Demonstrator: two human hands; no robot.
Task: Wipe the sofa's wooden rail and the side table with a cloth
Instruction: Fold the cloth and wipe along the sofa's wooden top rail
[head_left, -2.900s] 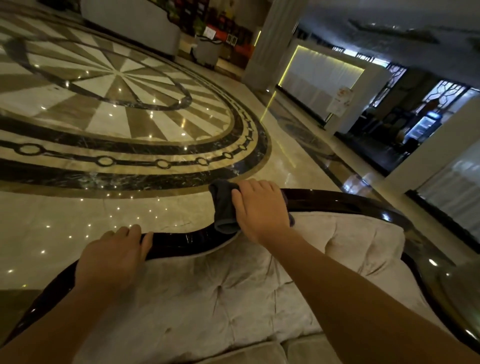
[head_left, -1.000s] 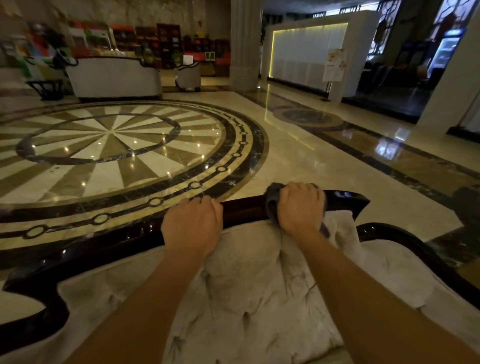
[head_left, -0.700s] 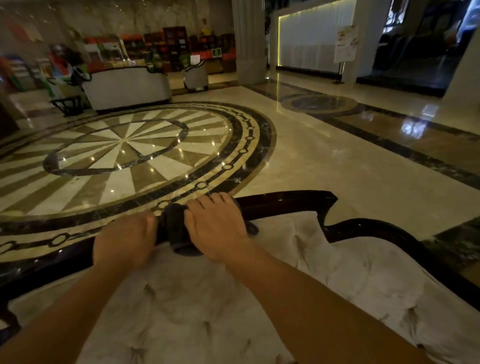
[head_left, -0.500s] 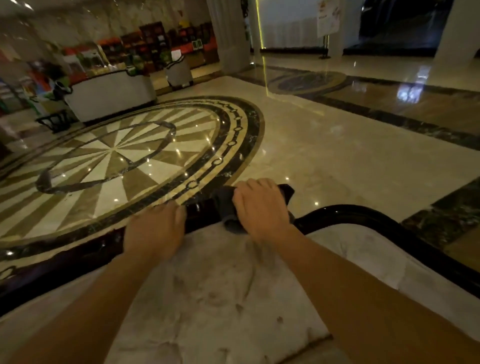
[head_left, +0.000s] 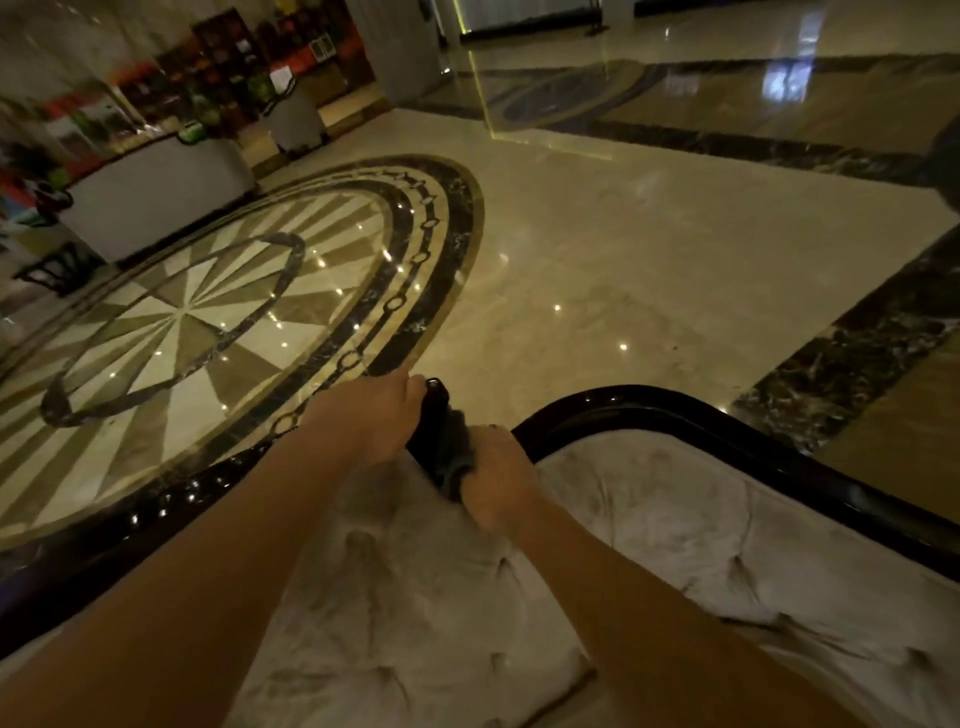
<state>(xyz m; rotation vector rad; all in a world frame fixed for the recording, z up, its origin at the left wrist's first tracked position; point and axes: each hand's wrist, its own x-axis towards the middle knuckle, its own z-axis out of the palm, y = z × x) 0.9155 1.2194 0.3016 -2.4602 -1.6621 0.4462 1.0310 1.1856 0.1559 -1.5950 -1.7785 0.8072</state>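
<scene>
The right hand (head_left: 501, 480) has its grip closed on the dark cloth (head_left: 451, 452) against the wooden rail (head_left: 675, 415); the left hand (head_left: 374, 415) grips the rail's peak, tufted cushion (head_left: 649, 525) below.

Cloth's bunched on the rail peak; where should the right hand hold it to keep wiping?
Probably over the cloth's bunched middle, palm down from the cushion side, as the right hand grips now: it drapes over the narrow rail, so fingers can wrap both.

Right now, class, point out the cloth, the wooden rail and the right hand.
cloth (head_left: 451, 457), head view, bunched middle.
wooden rail (head_left: 649, 410), head view, glossy top curve.
right hand (head_left: 498, 480), head view, back of the hand.
</scene>
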